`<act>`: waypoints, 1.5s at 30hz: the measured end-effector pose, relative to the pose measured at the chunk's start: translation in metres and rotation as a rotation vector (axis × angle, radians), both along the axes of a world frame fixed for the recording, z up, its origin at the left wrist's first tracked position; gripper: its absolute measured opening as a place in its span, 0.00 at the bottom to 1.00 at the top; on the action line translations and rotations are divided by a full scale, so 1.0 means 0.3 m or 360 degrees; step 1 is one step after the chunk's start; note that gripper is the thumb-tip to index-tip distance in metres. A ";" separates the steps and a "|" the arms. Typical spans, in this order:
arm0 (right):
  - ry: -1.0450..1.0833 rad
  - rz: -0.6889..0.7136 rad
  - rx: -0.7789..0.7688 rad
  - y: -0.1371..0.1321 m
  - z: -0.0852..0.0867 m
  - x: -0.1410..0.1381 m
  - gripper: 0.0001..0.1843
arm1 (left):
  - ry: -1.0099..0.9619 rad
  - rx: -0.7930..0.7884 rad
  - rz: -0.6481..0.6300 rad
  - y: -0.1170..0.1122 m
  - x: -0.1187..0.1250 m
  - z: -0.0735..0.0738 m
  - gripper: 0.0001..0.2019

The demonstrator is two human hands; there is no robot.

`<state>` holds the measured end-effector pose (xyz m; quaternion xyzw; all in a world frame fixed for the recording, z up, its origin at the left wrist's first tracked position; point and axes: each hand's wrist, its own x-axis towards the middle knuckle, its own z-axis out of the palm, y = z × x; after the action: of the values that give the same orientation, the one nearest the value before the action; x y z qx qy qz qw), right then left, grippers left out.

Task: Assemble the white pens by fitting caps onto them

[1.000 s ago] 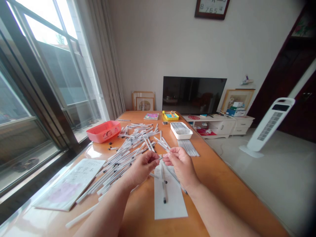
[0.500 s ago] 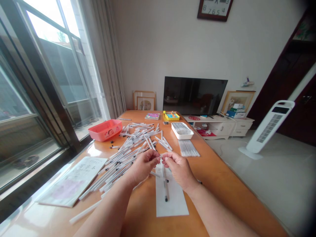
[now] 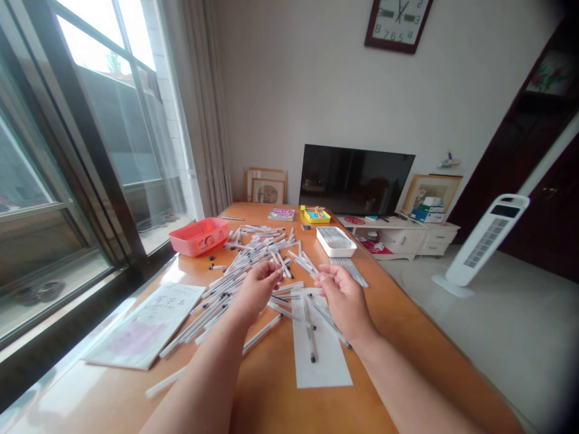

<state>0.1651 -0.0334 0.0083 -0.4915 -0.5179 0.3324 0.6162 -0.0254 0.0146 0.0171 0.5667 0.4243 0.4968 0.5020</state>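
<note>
My left hand (image 3: 260,290) is raised over the near side of a heap of pale pen barrels (image 3: 253,256). Its thumb and fingers are pinched together, and whatever they hold is too small to make out. To the right, my right hand (image 3: 346,298) hovers above a white paper sheet (image 3: 321,371), thumb against forefinger, the contents of its pinch also unclear. On the sheet lies a pen with a black end (image 3: 312,346), with other pen barrels crossing it.
A pink basket (image 3: 199,237) stands at the left, beyond a booklet (image 3: 147,328). A white tray of pen barrels (image 3: 335,242) sits at the right edge, near a row of barrels (image 3: 355,271). A yellow box (image 3: 316,215) and magazine (image 3: 281,214) lie farther back.
My hands, close together at the fingertips before, have moved apart, the left to the left and the right to the right. The view has tilted up slightly.
</note>
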 end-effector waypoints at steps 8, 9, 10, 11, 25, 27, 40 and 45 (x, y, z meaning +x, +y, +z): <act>-0.0018 -0.0002 0.0031 -0.067 0.115 -0.040 0.14 | -0.0115 -0.0061 0.0225 0.017 -0.033 -0.004 0.14; -0.0017 0.0009 0.0013 -0.070 0.120 -0.043 0.14 | -0.0122 -0.0059 0.0233 0.019 -0.035 -0.005 0.14; -0.0015 0.0014 -0.0006 -0.073 0.124 -0.044 0.14 | -0.0125 -0.0057 0.0238 0.021 -0.036 -0.006 0.14; -0.0010 0.0012 -0.0026 -0.075 0.126 -0.044 0.14 | -0.0123 -0.0054 0.0240 0.022 -0.037 -0.007 0.14; -0.1257 0.0031 -0.0329 0.227 -0.055 0.005 0.09 | -0.0088 -0.0009 0.0253 0.024 -0.032 -0.009 0.13; -0.1389 0.0050 -0.0360 0.291 -0.081 -0.017 0.07 | -0.0089 0.0010 0.0248 0.028 -0.034 -0.012 0.13; -0.1737 0.0132 -0.0501 0.464 -0.093 -0.094 0.06 | -0.0051 0.0064 0.0254 0.050 -0.044 -0.030 0.11; -0.1547 0.0124 -0.0454 0.466 -0.094 -0.084 0.08 | -0.0025 0.0056 0.0230 0.041 -0.045 -0.023 0.11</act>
<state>0.1398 0.1064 -0.0198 -0.6489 -0.7123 0.1556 0.2179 -0.0388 0.0268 0.0102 0.5394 0.4512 0.5436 0.4582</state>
